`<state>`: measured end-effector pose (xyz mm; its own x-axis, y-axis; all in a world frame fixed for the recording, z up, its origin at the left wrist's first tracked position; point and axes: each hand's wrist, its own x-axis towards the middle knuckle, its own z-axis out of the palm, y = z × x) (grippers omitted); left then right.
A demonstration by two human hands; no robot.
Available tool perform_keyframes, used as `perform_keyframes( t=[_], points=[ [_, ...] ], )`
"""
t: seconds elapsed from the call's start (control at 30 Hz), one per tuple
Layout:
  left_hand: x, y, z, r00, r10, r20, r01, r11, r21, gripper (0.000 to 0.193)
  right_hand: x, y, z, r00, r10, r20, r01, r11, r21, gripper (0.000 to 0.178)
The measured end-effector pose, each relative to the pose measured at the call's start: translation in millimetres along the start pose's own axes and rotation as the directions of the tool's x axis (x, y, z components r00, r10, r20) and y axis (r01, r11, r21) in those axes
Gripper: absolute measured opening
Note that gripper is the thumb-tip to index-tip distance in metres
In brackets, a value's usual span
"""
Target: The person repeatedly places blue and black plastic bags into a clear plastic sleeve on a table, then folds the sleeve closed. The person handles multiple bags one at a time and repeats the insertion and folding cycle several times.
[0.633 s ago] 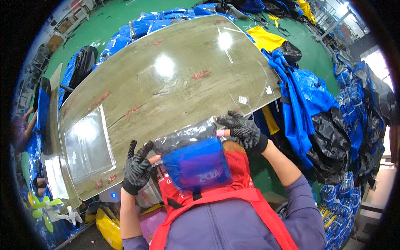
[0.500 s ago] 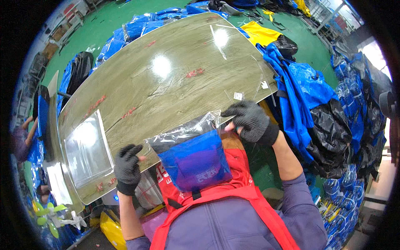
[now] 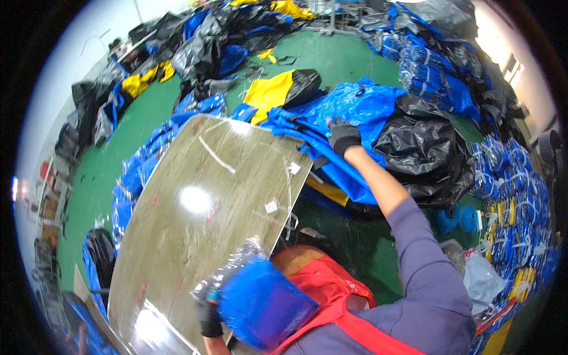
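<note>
My left hand [image 3: 210, 319], in a dark knit glove, grips the edge of a clear plastic sleeve holding a folded blue bag [image 3: 266, 302]; the package hides some of its fingers. The package lies tilted over the table's near edge, against my red apron [image 3: 331, 284]. My right arm is stretched far out past the table's right side. There my right hand [image 3: 344, 136], also gloved, is on a large blue bag [image 3: 370, 106], its fingers looking curled over the fabric, though somewhat blurred. Black material [image 3: 426, 145] bunches beside that bag.
A glossy wood-pattern table [image 3: 177, 236] carries clear plastic sheets [image 3: 154, 325] at its near left. Beyond its right corner lies a yellow-and-black bag [image 3: 272, 94]. Bundled blue packs [image 3: 515, 219] are stacked at the right. More blue packs [image 3: 139, 171] line the table's far side.
My right hand has left the package and reached out to the blue bag on the right. My left hand has taken hold of the package's sleeve. The view has turned right.
</note>
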<state>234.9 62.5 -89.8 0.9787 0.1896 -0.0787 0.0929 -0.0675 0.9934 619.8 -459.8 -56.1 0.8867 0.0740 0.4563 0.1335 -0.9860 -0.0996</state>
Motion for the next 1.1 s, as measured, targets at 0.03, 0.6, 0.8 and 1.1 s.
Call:
perform_keyframes(
  t=[0.03, 0.6, 0.8, 1.1],
  points=[
    [25.3, 10.4, -15.5, 0.997, -0.069, -0.044, 0.061, 0.985, -0.159, 0.039, 25.1, 14.9, -12.5, 0.925, 0.137, 0.355, -0.158, 0.987, 0.03, 0.039],
    [105.8, 89.5, -138.0, 0.985, -0.158, 0.066, 0.167, 0.803, -0.572, 0.067, -247.6, -210.7, -159.3, 0.118, -0.972, 0.204, 0.546, 0.235, 0.804, 0.027],
    [48.4, 97.9, -173.7, 0.892, -0.422, -0.163, 0.411, 0.906, -0.102, 0.066, -54.4, -139.0, -158.1, 0.944, -0.158, -0.291, 0.202, 0.971, 0.127, 0.048],
    [-23.4, -21.4, -209.1, 0.681, 0.216, -0.7, 0.52, 0.529, 0.67, 0.059, 25.4, -102.2, -33.2, 0.813, -0.072, 0.577, -0.047, 0.981, 0.188, 0.046]
  ],
)
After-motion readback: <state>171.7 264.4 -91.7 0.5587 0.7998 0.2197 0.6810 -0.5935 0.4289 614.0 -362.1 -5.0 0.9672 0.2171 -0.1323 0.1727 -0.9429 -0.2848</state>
